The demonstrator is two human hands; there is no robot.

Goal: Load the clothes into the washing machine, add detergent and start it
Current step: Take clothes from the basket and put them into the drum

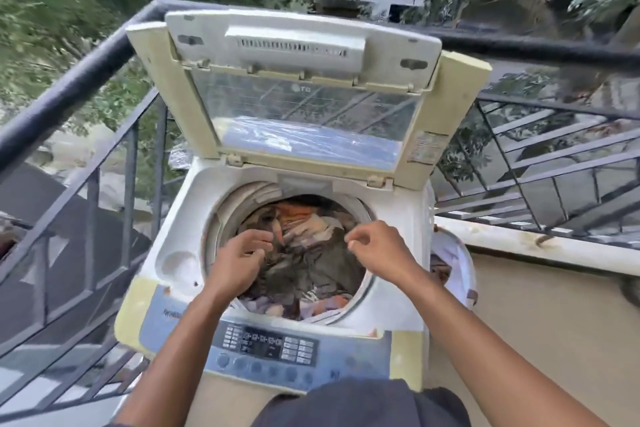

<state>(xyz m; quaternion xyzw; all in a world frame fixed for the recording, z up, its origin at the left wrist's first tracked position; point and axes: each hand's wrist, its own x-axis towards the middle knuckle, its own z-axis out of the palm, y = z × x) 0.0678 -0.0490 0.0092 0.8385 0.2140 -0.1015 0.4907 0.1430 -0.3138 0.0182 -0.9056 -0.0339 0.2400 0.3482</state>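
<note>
A white and yellowed top-loading washing machine point(173, 263) stands in front of me with its lid point(304, 107) raised upright. Its drum holds a heap of mixed clothes point(311, 253) in brown, orange and pale colours. My left hand point(239, 263) hovers over the drum's left side with its fingers loosely curled above the clothes. Over the drum's right rim my right hand point(375, 248) has its fingertips drawn together; whether it pinches fabric is unclear. The control panel point(270, 350) with buttons runs along the near edge.
A dark metal railing point(90, 80) runs behind and to the left of the machine, with trees beyond. A white laundry basket point(457, 263) with some clothes stands at the machine's right side, next to a low white ledge point(540, 246) and tan floor.
</note>
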